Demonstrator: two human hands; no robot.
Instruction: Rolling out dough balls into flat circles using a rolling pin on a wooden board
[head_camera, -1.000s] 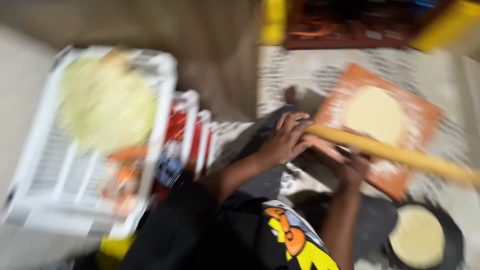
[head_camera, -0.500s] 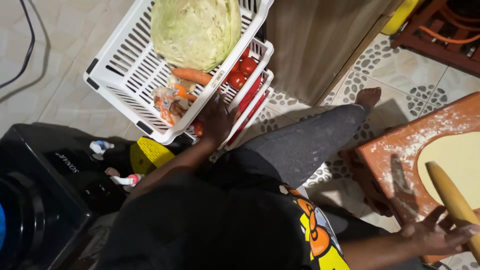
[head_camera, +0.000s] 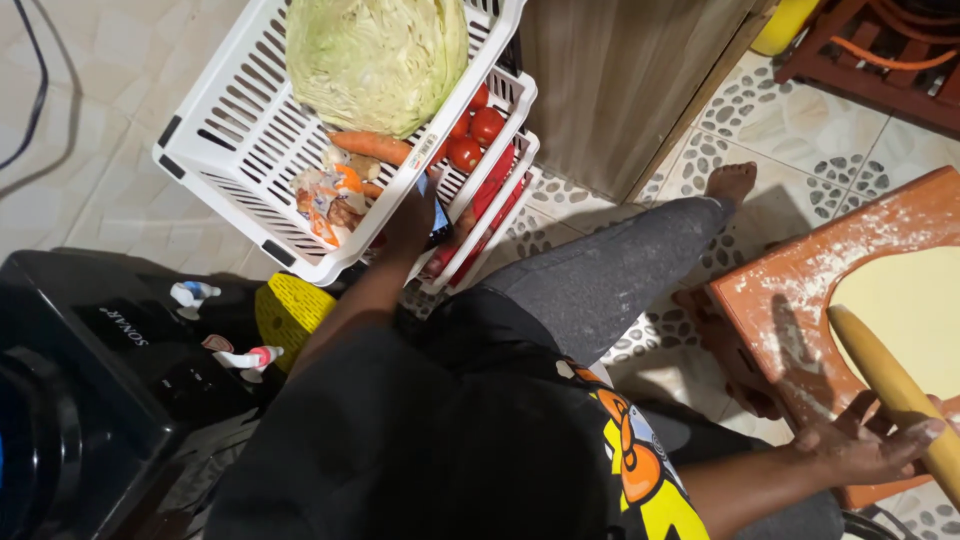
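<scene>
Down at the lower right, the rolling pin (head_camera: 895, 395) lies on the floured orange board (head_camera: 775, 300), its long axis running from upper left to lower right, slanting across the near edge of the flat round of dough (head_camera: 905, 305). Its rounded upper end points toward the middle of the board; its lower end runs out of view at the right edge. The right hand (head_camera: 865, 445) is on it, palm down over the lower stretch, with the fingers (head_camera: 915, 432) laid across the wood, resting rather than clenched round it. So the pin sits directly under that hand, and the dough lies just beyond it, up and to the right.

The left hand (head_camera: 412, 215) is well apart from all this, stretched out across the body to the stacked white baskets (head_camera: 215, 150) at the upper left. It is at the near rim of the top basket, where that rim overlaps the one below, and something small and dark with a blue edge shows against it. I cannot tell whether the fingers grip that thing or only touch the rim, since the back of the hand hides them.

Just beside that hand in the top basket are a carrot (head_camera: 372, 146), some crumpled wrappers (head_camera: 325, 195) and a large cabbage (head_camera: 375, 55); tomatoes (head_camera: 472, 128) fill the basket below. Between the two hands a bent leg in grey rests on the tiled floor (head_camera: 770, 120). A black appliance (head_camera: 90, 390) stands at the lower left, a yellow object (head_camera: 285, 310) just beside it.
</scene>
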